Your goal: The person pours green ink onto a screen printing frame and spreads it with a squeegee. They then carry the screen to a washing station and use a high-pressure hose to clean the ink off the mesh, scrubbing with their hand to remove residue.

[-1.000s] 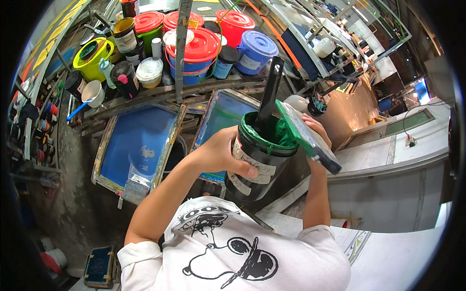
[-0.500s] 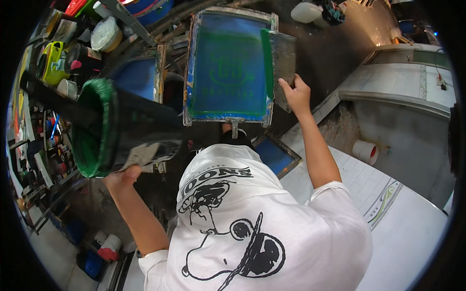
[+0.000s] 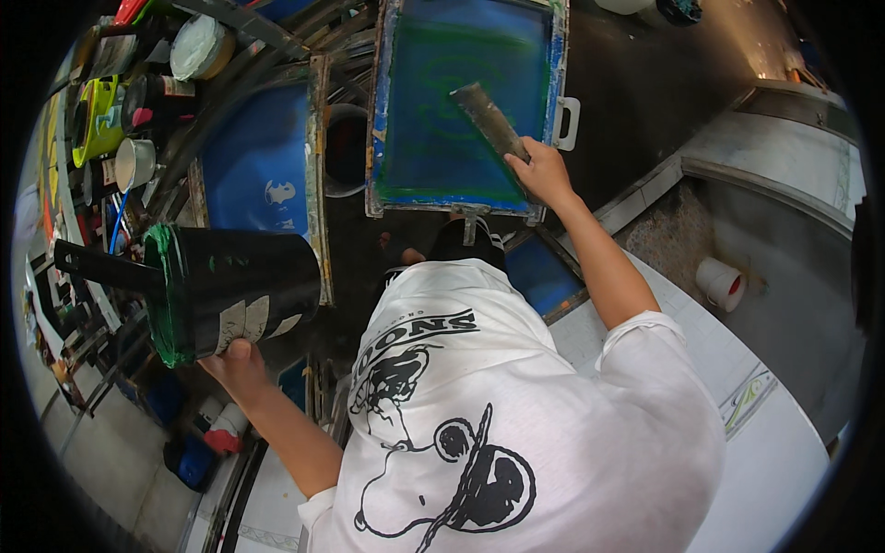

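My left hand [image 3: 238,369] is closed on a black bucket [image 3: 267,267], gripping it from below near its rim. The bucket is tipped on its side, its mouth facing left. Thick green ink [image 3: 161,300] coats the rim, and a black flat-handled tool [image 3: 101,267] sticks out of the mouth. In my right hand [image 3: 544,175] is a squeegee [image 3: 489,120], a long flat blade held at a slant over the screen-printing frame [image 3: 373,129]. Green ink is smeared over the frame's blue mesh [image 3: 429,147]. Whether the blade touches the mesh, I cannot tell.
A second blue screen [image 3: 253,152] stands left of the frame, and another [image 3: 544,267] lies low on the right. Shelves with several jars and tubs [image 3: 201,48] line the left. A white pail [image 3: 721,281] rests at the right, beyond the white tiled ledge [image 3: 673,341].
The squeegee has gone from nearly upright at the mesh's right edge to slanting across the mesh. The bucket has turned, so less of its inside shows. The view has shifted.
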### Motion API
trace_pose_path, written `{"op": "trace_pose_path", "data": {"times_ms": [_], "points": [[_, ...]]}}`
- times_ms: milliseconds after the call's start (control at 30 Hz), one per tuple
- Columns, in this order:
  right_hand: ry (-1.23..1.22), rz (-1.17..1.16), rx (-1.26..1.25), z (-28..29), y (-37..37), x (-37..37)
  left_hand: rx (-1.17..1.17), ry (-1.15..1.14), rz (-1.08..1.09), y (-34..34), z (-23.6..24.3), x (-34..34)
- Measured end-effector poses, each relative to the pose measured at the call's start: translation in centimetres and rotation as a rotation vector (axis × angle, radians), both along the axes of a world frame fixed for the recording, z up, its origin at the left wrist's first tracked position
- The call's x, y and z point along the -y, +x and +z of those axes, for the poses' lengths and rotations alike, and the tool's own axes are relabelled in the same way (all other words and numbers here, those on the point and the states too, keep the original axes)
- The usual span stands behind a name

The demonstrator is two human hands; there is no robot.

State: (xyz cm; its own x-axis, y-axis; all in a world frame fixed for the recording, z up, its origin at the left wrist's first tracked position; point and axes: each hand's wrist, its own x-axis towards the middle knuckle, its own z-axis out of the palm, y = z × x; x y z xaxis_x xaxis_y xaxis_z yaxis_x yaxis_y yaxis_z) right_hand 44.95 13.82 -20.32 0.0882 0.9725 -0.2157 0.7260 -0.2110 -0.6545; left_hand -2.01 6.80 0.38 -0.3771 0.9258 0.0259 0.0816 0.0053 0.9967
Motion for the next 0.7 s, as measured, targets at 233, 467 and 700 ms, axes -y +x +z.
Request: {"op": "trace_pose_path", "data": {"times_ms": [233,467,700], "points": [[0.035,0.077,-0.141,-0.2,-7.8,-3.8,0.019,0.042,0.098,-1.0,-0.6,2.7],[0.044,-0.004,-0.322,0.3,-15.2,-6.0,-0.055,0.003,0.103,-1.8,-1.1,5.8],[0.085,-0.176,-1.096,9.9,-14.0,-6.9,-0.030,-0.062,-0.051,0.2,-1.6,2.5]]}}
